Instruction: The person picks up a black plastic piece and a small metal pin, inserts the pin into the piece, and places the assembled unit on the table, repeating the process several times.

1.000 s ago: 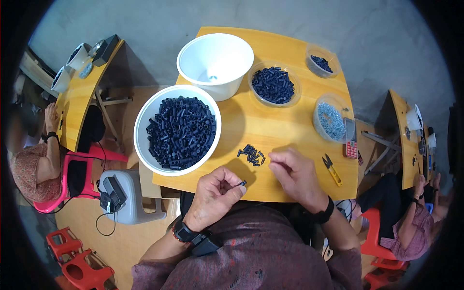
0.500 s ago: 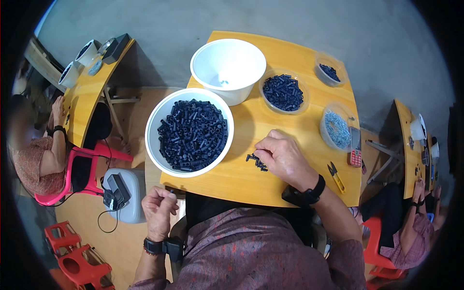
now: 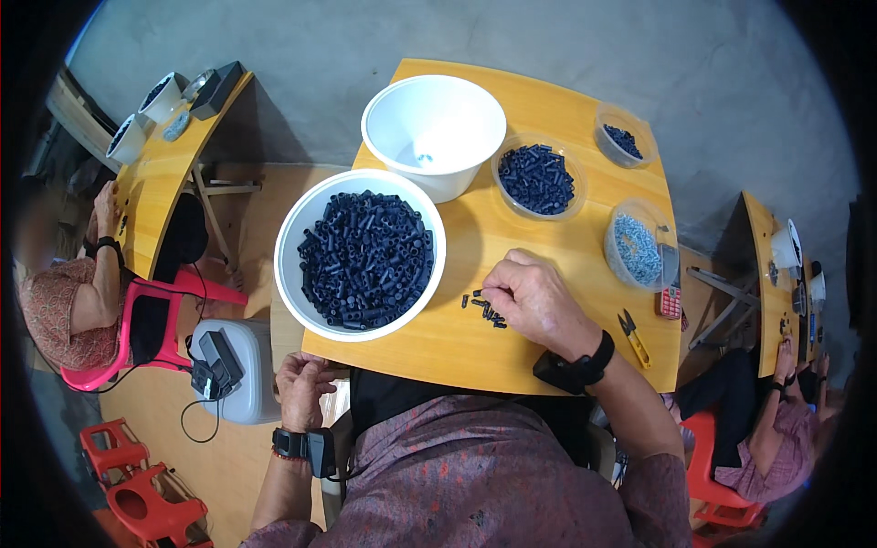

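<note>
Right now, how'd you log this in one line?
right hand: at small black parts; left hand: near table; yellow snips: on table

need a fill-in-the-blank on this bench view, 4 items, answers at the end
1. The right hand has its fingertips at a small pile of dark parts, which lies directly on the wooden ____.
2. Of the three round clear tubs, ____ hold dark parts.
3. The snips have handles coloured ____.
4. The left hand, like the right, has a dark band around its ____.

Missing words: table; two; yellow; wrist.
</note>
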### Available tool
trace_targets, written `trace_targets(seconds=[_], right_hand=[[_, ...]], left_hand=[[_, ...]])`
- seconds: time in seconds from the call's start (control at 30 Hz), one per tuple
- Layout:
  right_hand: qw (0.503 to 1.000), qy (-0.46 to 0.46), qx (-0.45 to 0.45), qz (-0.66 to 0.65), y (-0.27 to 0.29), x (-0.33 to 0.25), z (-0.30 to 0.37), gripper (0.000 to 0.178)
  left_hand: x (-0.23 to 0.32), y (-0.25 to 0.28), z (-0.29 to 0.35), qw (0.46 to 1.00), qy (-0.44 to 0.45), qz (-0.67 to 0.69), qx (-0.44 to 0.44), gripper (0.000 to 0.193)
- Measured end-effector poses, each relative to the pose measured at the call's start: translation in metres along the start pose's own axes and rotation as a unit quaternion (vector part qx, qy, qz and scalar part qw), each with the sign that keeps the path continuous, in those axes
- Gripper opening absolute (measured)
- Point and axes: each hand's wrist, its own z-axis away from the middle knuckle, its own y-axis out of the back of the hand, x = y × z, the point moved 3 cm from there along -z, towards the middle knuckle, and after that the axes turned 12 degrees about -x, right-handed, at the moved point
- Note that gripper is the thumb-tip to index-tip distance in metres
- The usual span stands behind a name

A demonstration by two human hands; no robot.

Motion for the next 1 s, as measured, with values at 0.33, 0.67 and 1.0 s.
trace_targets(seconds=[0.33, 0.67, 1.0], right_hand=[[0.999, 0.023, -0.028, 0.012, 0.004, 0.002, -0.002, 0.009], [0.993, -0.042, 0.049, -0.098, 0.035, -0.013, 0.026, 0.009], [0.963, -0.1, 0.101, -0.228, 0.024, 0.022, 0.071, 0.01]], left_hand=[[0.056, -0.051, 0.055, 0.91, -0.154, -0.331, -0.195, 0.019], [0.08, -0.185, 0.05, 0.73, -0.304, -0.525, -0.314, 0.092], [0.062, -0.236, 0.01, 0.648, -0.33, -0.625, -0.283, 0.088]])
